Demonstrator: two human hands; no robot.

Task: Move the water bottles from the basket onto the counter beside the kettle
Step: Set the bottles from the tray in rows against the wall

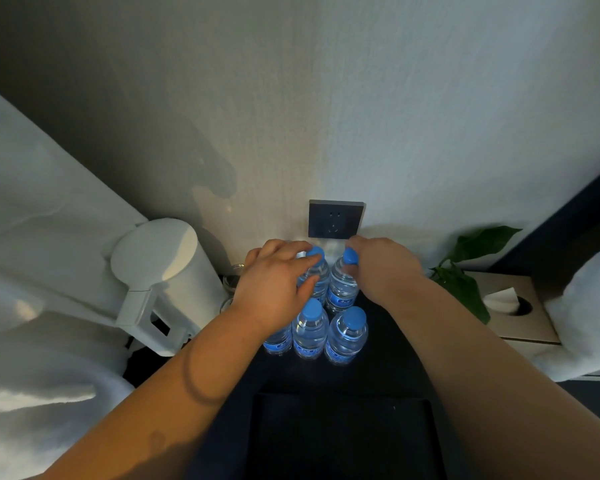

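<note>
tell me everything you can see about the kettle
The kettle is a plain white electric one, matte and plastic-looking, cylindrical with a flat closed lid. Its blocky hollow handle points toward the camera. It stands upright at the left end of the dark counter, by the wall, left of the water bottles. Neither hand touches it; the left hand is nearest, holding one of them.

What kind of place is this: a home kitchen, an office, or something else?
Most likely a hotel room. A white electric kettle stands near a wall socket, small water bottles are set out on a dark counter, and a tissue box sits beside what looks like white bedding.
</note>
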